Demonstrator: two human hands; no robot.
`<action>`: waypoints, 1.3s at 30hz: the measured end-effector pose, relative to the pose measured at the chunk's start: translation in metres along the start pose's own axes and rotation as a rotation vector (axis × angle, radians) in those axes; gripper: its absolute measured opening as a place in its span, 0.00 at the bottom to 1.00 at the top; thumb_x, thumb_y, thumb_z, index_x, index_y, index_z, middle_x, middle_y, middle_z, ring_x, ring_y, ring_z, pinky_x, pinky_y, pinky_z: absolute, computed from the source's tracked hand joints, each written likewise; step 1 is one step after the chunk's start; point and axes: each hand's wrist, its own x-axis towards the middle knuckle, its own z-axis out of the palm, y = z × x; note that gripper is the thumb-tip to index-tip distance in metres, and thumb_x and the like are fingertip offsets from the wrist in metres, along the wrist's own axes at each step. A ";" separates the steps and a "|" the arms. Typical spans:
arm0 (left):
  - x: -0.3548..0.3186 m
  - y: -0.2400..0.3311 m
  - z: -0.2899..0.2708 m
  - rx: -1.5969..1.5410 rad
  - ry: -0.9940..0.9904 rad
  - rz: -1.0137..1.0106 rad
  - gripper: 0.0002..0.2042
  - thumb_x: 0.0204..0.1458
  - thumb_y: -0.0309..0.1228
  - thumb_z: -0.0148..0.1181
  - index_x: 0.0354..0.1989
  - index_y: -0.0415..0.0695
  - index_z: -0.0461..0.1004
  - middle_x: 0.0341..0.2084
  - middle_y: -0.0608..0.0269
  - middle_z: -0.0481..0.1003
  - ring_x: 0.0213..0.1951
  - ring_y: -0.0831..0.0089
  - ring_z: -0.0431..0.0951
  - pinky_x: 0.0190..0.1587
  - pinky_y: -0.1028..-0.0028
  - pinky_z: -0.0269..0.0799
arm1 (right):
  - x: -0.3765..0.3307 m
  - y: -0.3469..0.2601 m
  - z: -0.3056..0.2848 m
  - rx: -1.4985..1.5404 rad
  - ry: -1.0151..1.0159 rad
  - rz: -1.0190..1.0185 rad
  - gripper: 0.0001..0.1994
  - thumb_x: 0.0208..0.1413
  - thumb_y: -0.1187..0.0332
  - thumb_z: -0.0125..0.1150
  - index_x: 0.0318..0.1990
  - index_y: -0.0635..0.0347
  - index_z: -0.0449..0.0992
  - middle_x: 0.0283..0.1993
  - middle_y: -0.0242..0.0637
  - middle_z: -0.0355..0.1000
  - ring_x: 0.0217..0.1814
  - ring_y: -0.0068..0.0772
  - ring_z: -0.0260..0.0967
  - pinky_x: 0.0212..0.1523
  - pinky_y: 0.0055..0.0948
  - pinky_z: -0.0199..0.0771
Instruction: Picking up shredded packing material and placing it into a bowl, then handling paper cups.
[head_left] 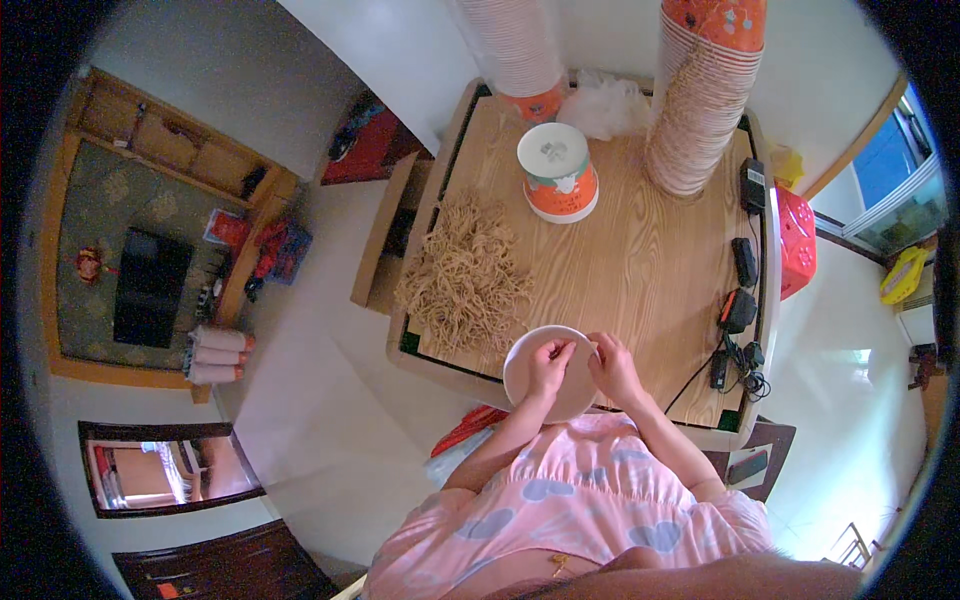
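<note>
A white paper bowl (516, 372) is at the near edge of the table, close to my body, with its open mouth facing up toward me. My left hand (550, 366) reaches over the mouth, its fingers closed in a pinch; what they hold, if anything, cannot be made out. At the bowl's right rim, my right hand (613, 367) has its fingers closed on the edge. Just beyond and to the left lies a tangled heap of tan paper cord (465, 275). Farther back, an orange-and-white paper bucket (562, 195) stands upside down on the wooden tabletop (620, 265).
Tall stacks of nested paper buckets (705, 110) rise at the back, beside crumpled clear plastic (605, 105). Black adapters and cables (740, 310) line the right edge. A red plastic stool (796, 240) stands right of the table, a cardboard box (383, 245) at its left.
</note>
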 end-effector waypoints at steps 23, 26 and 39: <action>0.008 -0.010 0.006 -0.020 -0.028 -0.027 0.06 0.49 0.32 0.59 0.32 0.44 0.75 0.20 0.77 0.70 0.21 0.86 0.63 0.22 0.84 0.58 | 0.015 0.018 -0.005 0.409 -0.082 0.211 0.13 0.57 0.62 0.52 0.44 0.60 0.73 0.29 0.27 0.69 0.27 0.18 0.60 0.29 0.19 0.63; 0.009 -0.015 0.002 -0.024 0.007 -0.060 0.06 0.49 0.31 0.59 0.33 0.44 0.75 0.21 0.77 0.70 0.22 0.86 0.64 0.23 0.84 0.58 | 0.035 0.020 -0.007 0.450 -0.196 0.248 0.13 0.59 0.63 0.49 0.45 0.61 0.73 0.32 0.24 0.70 0.30 0.16 0.61 0.33 0.18 0.64; 0.006 -0.008 0.009 -0.127 0.032 -0.073 0.05 0.49 0.29 0.59 0.30 0.41 0.74 0.23 0.74 0.71 0.27 0.86 0.67 0.29 0.83 0.63 | 0.045 0.051 0.011 0.606 -0.332 0.306 0.09 0.57 0.66 0.52 0.34 0.61 0.72 0.30 0.25 0.68 0.35 0.16 0.63 0.39 0.19 0.64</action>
